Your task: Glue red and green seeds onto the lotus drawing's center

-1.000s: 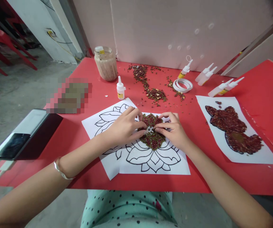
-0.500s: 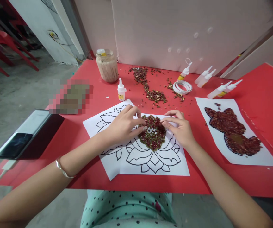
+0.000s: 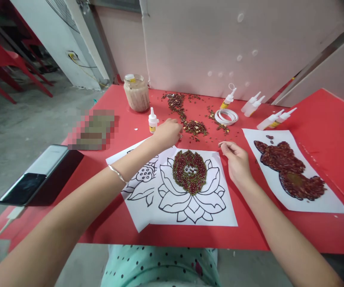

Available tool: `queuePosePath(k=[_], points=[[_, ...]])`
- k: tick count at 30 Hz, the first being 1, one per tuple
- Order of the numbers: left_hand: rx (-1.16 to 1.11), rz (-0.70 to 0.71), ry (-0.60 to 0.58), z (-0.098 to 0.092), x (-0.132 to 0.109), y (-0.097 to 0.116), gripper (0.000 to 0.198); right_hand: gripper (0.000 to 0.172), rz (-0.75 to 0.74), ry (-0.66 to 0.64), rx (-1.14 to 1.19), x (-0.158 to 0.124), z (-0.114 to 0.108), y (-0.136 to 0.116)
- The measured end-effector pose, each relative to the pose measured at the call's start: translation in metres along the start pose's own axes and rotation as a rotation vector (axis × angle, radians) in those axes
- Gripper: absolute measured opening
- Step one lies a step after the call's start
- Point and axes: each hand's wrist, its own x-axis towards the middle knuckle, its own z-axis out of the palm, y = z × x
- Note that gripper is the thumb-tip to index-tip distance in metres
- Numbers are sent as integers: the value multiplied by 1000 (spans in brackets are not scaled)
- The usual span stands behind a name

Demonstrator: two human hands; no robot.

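Two hands (image 3: 238,162) apart, the left (image 3: 168,132) farther forward

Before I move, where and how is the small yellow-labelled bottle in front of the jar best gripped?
I'd pinch the small bottle around its body, below the shoulder, coming from the left side of the picture. It stands upright, its body wider than the thin nozzle pointing up, and the left hand and wrist crowd its right.
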Motion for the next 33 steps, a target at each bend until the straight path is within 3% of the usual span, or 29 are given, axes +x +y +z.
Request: queuePosePath(k=[5, 24, 33], points=[[34, 9, 20, 5, 11, 2, 20, 24, -8, -8, 6, -1, 0, -1], [82, 56, -26, 9, 10, 4, 21, 26, -27, -38, -70, 1, -1, 5], [-252, 434, -77, 2, -46, 45, 18, 25, -21, -51, -75, 0, -1, 3]])
